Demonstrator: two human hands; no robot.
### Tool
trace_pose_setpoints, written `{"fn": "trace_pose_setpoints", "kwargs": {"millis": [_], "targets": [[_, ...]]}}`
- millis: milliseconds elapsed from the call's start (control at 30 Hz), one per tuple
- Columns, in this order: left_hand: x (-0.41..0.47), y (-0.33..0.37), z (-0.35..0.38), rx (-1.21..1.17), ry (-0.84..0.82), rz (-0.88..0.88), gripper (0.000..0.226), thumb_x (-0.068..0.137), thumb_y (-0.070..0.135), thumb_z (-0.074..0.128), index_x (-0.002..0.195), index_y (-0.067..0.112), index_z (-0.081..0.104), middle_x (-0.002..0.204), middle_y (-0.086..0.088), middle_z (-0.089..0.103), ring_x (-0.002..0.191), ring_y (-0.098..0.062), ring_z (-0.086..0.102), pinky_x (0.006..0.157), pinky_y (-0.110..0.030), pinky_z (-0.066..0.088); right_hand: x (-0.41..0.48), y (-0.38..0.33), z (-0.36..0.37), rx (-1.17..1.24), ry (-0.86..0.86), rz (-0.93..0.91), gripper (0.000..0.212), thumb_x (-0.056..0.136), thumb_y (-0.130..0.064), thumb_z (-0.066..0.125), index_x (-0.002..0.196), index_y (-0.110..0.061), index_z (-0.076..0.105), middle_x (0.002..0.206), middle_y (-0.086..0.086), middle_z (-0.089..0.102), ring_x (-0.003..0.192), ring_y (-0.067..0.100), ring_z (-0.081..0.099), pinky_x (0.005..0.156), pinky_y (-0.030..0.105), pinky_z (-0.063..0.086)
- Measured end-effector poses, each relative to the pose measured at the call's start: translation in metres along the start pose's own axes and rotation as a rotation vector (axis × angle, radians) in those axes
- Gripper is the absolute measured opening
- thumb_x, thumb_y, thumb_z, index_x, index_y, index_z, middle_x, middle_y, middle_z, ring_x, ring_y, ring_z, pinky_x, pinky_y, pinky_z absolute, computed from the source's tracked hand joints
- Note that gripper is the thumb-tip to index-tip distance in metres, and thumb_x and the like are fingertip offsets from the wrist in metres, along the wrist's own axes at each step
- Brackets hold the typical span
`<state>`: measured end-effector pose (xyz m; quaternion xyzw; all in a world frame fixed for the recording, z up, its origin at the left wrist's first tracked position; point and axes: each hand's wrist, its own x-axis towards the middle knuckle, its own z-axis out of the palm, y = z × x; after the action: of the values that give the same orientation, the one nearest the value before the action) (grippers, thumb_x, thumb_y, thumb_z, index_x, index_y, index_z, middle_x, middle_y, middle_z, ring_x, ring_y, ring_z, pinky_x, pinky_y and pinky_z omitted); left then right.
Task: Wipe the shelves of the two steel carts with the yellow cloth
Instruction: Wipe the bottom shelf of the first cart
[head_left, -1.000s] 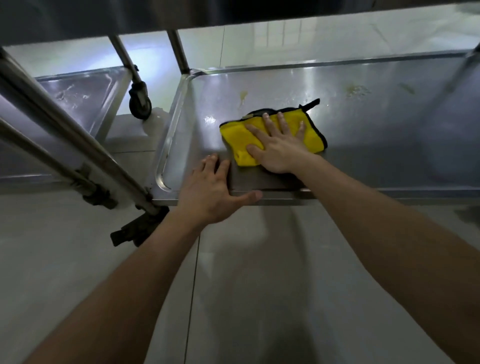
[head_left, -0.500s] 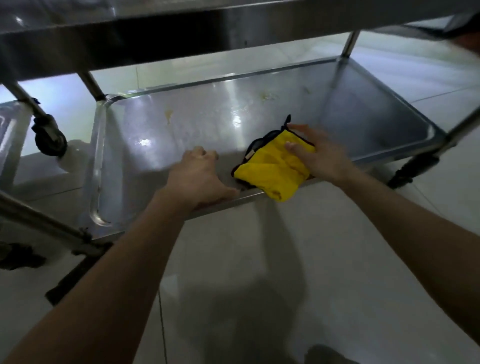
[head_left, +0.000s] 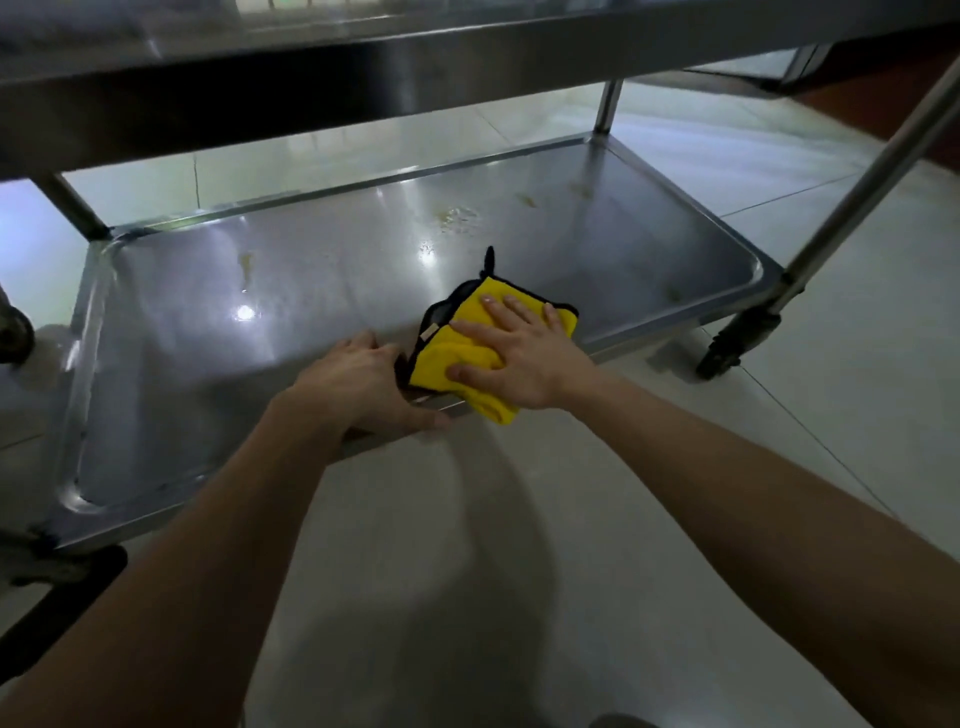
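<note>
The folded yellow cloth (head_left: 457, 348) with a black edge lies at the front rim of the steel cart's bottom shelf (head_left: 291, 332), one corner hanging over the rim. My right hand (head_left: 519, 358) lies flat on it, fingers spread and pressing down. My left hand (head_left: 358, 384) grips the shelf's front rim just left of the cloth. Yellowish stains (head_left: 457, 218) mark the shelf farther back, and another stain (head_left: 244, 260) sits to the left.
The cart's upper shelf (head_left: 415, 67) overhangs across the top. A leg (head_left: 872, 176) slants down at the right to a black caster (head_left: 727, 348). Another caster (head_left: 13, 332) shows at the left edge. Pale tiled floor (head_left: 519, 571) lies in front.
My view swung left to right along the shelf. The right hand slid the cloth from the shelf's left part to the front rim, lifted an edge, then pressed flat. The left hand kept its grip.
</note>
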<state>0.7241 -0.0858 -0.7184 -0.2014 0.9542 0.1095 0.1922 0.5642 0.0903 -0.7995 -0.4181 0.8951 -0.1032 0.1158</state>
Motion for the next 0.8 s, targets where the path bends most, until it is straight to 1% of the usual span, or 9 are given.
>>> {"fn": "trace_pose_setpoints", "kwargs": {"millis": [67,167,300,367,433,500,567,700,800], "targets": [[0.003,0.008,-0.006,0.007,-0.013,-0.056,0.109,0.061,0.098,0.07,0.144,0.027,0.056,0.126,-0.001,0.048,0.121,-0.025,0.051,0.106,-0.044,0.05,-0.003,0.045,-0.015,-0.004,-0.01,0.017,0.095,0.077,-0.106,0.02,0.162,-0.063,0.016,0.18,-0.012,0.001,0.167,0.02,-0.005,0.129,0.064,-0.007],[0.007,0.025,-0.009,0.009,0.047,-0.127,0.115,0.057,0.103,0.065,0.139,0.023,0.059,0.13,-0.005,0.052,0.128,-0.029,0.054,0.107,-0.044,0.051,-0.011,0.127,-0.047,0.0,0.027,0.224,0.102,0.075,-0.106,0.022,0.164,-0.058,0.019,0.18,-0.012,0.002,0.167,0.02,-0.001,0.13,0.063,-0.002],[0.024,0.063,-0.001,-0.017,0.2,-0.083,0.131,0.055,0.106,0.063,0.161,0.032,0.039,0.159,-0.002,0.041,0.15,-0.029,0.038,0.116,-0.05,0.043,-0.006,0.142,-0.046,0.016,0.091,0.453,0.095,0.084,-0.099,0.02,0.167,-0.053,0.015,0.181,0.003,-0.002,0.166,0.034,-0.007,0.124,0.073,-0.008],[0.037,0.079,-0.001,0.004,0.172,-0.065,0.135,0.055,0.106,0.063,0.165,0.034,0.031,0.164,-0.003,0.038,0.152,-0.031,0.036,0.116,-0.05,0.042,0.001,0.113,-0.035,-0.005,0.08,0.37,0.096,0.084,-0.098,0.015,0.168,-0.052,0.01,0.18,0.009,-0.008,0.165,0.039,-0.012,0.122,0.075,-0.013],[0.047,0.088,0.001,0.058,0.095,-0.067,0.139,0.048,0.111,0.054,0.161,0.032,0.037,0.157,-0.006,0.044,0.144,-0.033,0.042,0.111,-0.048,0.046,0.003,0.094,-0.029,-0.034,0.032,0.177,0.094,0.084,-0.099,0.016,0.167,-0.055,0.01,0.18,0.007,-0.008,0.165,0.037,-0.014,0.122,0.074,-0.015],[0.052,0.09,0.005,0.097,0.066,-0.071,0.151,0.031,0.119,0.035,0.155,0.034,0.042,0.149,-0.005,0.045,0.137,-0.033,0.043,0.106,-0.045,0.046,0.002,0.103,-0.034,-0.028,-0.005,0.019,0.09,0.086,-0.098,0.021,0.166,-0.057,0.015,0.181,-0.001,-0.004,0.166,0.029,-0.012,0.126,0.069,-0.013],[0.052,0.085,0.009,0.117,0.058,-0.059,0.159,0.025,0.121,0.022,0.159,0.037,0.035,0.153,-0.003,0.041,0.137,-0.032,0.041,0.105,-0.045,0.044,0.004,0.135,-0.047,-0.012,-0.02,-0.041,0.086,0.089,-0.095,0.025,0.165,-0.056,0.019,0.181,-0.009,0.001,0.167,0.021,-0.006,0.13,0.061,-0.007],[0.051,0.08,0.013,0.1,0.111,-0.056,0.145,0.04,0.117,0.032,0.164,0.042,0.028,0.157,0.002,0.038,0.139,-0.029,0.038,0.11,-0.045,0.041,0.014,0.225,-0.079,-0.016,0.066,0.296,0.084,0.095,-0.09,0.026,0.168,-0.05,0.016,0.181,-0.006,0.0,0.167,0.024,-0.004,0.131,0.061,-0.003],[0.048,0.081,0.017,0.071,0.141,-0.044,0.144,0.044,0.115,0.033,0.167,0.039,0.027,0.159,0.005,0.036,0.142,-0.027,0.034,0.115,-0.043,0.038,0.029,0.246,-0.085,0.024,0.112,0.528,0.087,0.096,-0.089,0.023,0.17,-0.044,0.015,0.181,0.004,-0.003,0.166,0.033,-0.006,0.128,0.068,-0.007]]}}
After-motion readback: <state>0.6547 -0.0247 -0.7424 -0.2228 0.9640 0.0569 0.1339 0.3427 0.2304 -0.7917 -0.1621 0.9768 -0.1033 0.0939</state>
